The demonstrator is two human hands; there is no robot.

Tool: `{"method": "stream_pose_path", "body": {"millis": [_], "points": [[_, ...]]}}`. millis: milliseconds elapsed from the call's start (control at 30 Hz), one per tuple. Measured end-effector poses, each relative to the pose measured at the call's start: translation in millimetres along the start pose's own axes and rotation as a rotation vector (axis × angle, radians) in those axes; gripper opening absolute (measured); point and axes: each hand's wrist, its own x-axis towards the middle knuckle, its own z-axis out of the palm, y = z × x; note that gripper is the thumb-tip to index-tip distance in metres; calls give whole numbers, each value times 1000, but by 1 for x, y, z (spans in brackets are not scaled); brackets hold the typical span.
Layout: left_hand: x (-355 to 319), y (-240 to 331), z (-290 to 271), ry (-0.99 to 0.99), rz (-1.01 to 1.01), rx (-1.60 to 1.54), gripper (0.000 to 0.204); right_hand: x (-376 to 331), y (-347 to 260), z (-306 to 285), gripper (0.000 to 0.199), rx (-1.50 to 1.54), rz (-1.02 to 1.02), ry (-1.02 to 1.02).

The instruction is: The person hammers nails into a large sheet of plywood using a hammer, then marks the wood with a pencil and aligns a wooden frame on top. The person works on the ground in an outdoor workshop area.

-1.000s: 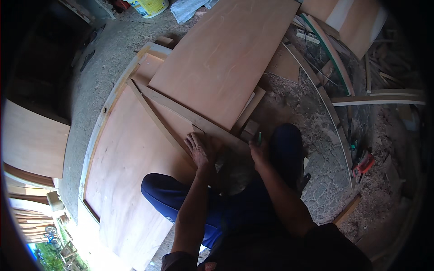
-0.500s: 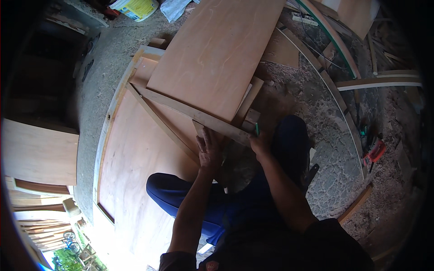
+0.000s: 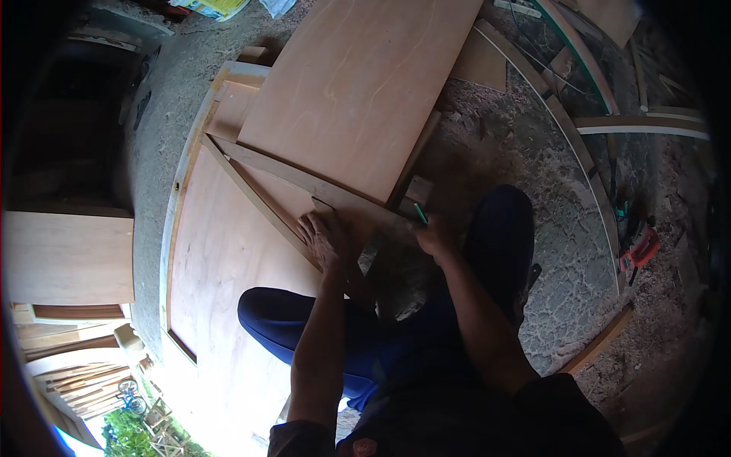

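A narrow wooden strip (image 3: 293, 177) runs slantwise along the near edge of a large plywood panel (image 3: 343, 84). My left hand (image 3: 326, 238) is below the strip, its fingers bent over a small wooden block (image 3: 323, 204) whose end shows past the fingertips. At the strip's right end, my right hand (image 3: 437, 238) is closed, with a green pencil (image 3: 420, 214) sticking up from it. That hand also touches the end of the strip. A second thin strip (image 3: 255, 196) meets the first at the left, over a curved-edged plywood frame (image 3: 221, 251).
My bent knees (image 3: 499, 240) flank the work. On the floor at right lie a long curved wooden strip (image 3: 560, 114) and a red power tool (image 3: 640, 247). Sawdust and wood scraps cover the concrete. A plywood sheet (image 3: 68, 259) stands at far left.
My left hand has shifted left and slightly up with the small block. My right hand has moved a little left, and the pencil now tilts left. The whole view has shifted slightly.
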Motion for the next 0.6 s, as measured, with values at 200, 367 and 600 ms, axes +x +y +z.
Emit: {"method": "stream_pose_path", "body": {"millis": [200,367,600], "points": [[28,-30,24,175,86,24,72,10,-35,-17,46,126,59,-152],[46,-31,24,252,213,-47,70,10,-35,-12,42,-23,-41,-164],[47,-39,19,222,288,-72,71,-4,-39,-18,41,23,23,-236]]}}
